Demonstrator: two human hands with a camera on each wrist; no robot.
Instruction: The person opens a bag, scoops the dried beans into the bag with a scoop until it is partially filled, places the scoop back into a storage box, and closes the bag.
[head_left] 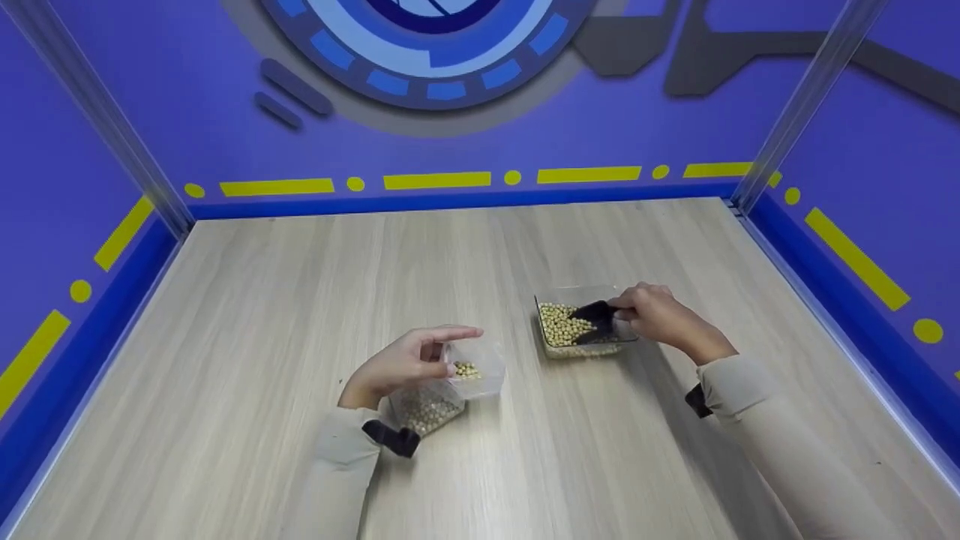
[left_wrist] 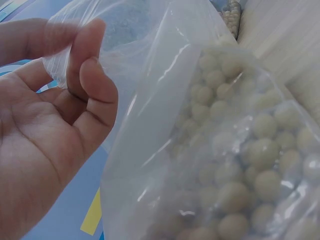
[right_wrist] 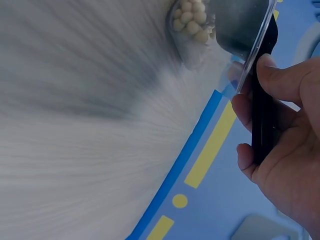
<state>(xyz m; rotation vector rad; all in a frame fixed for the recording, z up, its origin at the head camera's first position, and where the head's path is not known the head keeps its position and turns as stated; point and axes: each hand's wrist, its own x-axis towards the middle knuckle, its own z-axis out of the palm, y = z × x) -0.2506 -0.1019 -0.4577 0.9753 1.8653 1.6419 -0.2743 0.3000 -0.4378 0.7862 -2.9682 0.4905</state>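
My left hand (head_left: 409, 364) pinches the open mouth of a clear plastic bag (head_left: 487, 360). Round, pale yellow beans that look like soybeans (head_left: 427, 411) fill its lower part, below the hand. The left wrist view has the bag (left_wrist: 135, 145) close up, its film between thumb and fingers. To the right stands a clear rectangular container (head_left: 577, 294) with more beans (head_left: 561, 326) inside. My right hand (head_left: 660, 315) grips a black scoop (head_left: 598, 319) at the container's right side, the blade among the beans. The scoop's handle (right_wrist: 262, 115) lies within the curled fingers in the right wrist view.
A light wood-grain table (head_left: 300, 300) carries both bag and container, with a short gap between them. Blue-purple panels (head_left: 172, 97) with yellow markings enclose the back and sides. Metal posts (head_left: 795, 112) stand at the back corners.
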